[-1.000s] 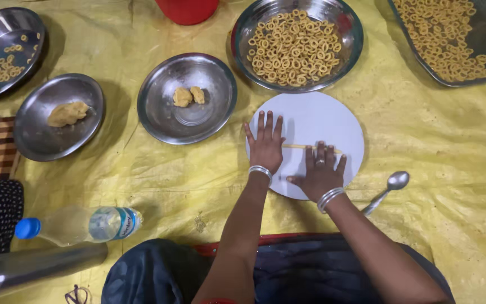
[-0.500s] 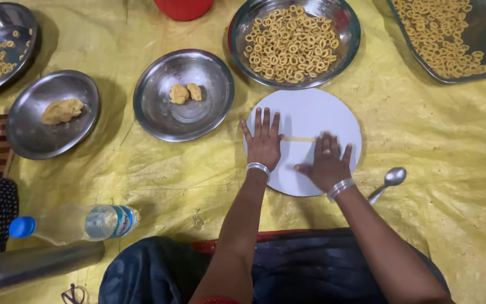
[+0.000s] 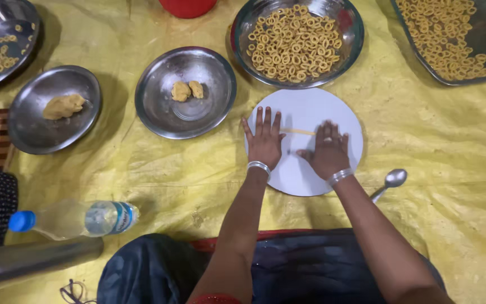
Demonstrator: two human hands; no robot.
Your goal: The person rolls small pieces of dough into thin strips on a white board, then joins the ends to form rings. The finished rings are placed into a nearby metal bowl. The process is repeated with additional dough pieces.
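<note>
Both hands lie palm down on a round white board (image 3: 310, 107) that rests on a yellow plastic sheet (image 3: 434, 146) spread over the floor. The left hand (image 3: 265, 141) is flat on the board's left part with its fingers (image 3: 268, 119) spread and straight, gripping nothing; the right hand (image 3: 328, 151) is flat on the board's middle, fingers together and slightly bent, also gripping nothing. A thin yellow strand of dough (image 3: 298, 132) lies on the board between the two hands, its ends running under the fingers of each. Just beyond the board's far edge stands a steel bowl of small dough rings (image 3: 295, 39). To the board's left, just beside it, sits a steel plate with two dough lumps (image 3: 185, 91), and further left another steel plate with one dough lump (image 3: 57, 107). At the far right of the board, well apart, a steel tray of rings (image 3: 451, 36) lies at the sheet's edge. A steel spoon (image 3: 389, 181) lies just off the board's near right edge. A plastic water bottle with a blue cap (image 3: 74, 218) lies on its side well to the board's near left.
</note>
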